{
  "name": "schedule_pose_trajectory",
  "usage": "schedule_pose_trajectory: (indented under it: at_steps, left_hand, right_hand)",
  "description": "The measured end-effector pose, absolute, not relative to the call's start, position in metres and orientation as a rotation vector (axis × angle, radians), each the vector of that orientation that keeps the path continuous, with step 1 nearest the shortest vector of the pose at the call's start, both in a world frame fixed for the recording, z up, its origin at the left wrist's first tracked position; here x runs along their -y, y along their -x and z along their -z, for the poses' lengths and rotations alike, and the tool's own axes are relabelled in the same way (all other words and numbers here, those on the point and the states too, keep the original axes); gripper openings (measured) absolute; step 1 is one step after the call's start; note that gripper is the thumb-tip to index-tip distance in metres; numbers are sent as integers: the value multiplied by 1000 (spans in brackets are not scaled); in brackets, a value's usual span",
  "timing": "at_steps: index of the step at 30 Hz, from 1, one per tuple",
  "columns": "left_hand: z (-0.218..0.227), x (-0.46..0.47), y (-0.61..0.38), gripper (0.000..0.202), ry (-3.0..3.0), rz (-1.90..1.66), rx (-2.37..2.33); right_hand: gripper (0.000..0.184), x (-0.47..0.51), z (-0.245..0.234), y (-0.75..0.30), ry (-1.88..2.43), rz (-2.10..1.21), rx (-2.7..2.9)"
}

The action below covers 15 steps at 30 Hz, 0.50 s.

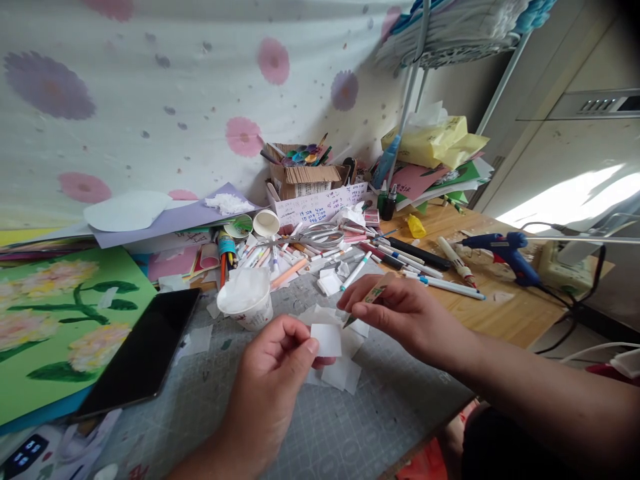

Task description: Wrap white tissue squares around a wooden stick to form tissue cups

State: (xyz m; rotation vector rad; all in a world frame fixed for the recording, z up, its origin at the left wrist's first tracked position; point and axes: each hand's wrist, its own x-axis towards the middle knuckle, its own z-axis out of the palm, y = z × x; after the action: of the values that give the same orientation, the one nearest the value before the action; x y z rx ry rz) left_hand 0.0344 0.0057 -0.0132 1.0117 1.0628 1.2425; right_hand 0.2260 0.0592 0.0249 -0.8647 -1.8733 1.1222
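Note:
My left hand [280, 373] pinches a small square of white paper [327, 341] between thumb and fingers, above the grey cutting mat [320, 427]. Just to its right, my right hand [387, 310] grips a short tan stick with green marks [375, 292]. A dark, pointed end of the stick shows below the fingers, close to the paper's right edge; whether they touch I cannot tell. More thin white paper squares [343, 375] lie loosely on the mat beneath both hands. Behind my left hand stands a paper cup [245, 300] with white paper in it.
Several markers and pens [320, 253] cover the table's back, with scissors [317, 235] among them. A black tablet [145, 350] and a green flower picture [65, 313] lie left. A blue glue gun [505, 253] with a cable rests right. Behind stands a cardboard box [310, 177].

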Motion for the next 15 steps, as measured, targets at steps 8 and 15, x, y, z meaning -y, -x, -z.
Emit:
schedule_pose_trajectory:
  at_steps: [8,15]
  left_hand:
    - [11,-6,-38,9,-1042,-1264,-1102]
    - [11,-6,-38,3,-1028,-1186,-970]
  right_hand:
    - [14,-53,-27,-220,615,-1344,1691]
    - [17,-48,-29,-217,595,-1358,1688]
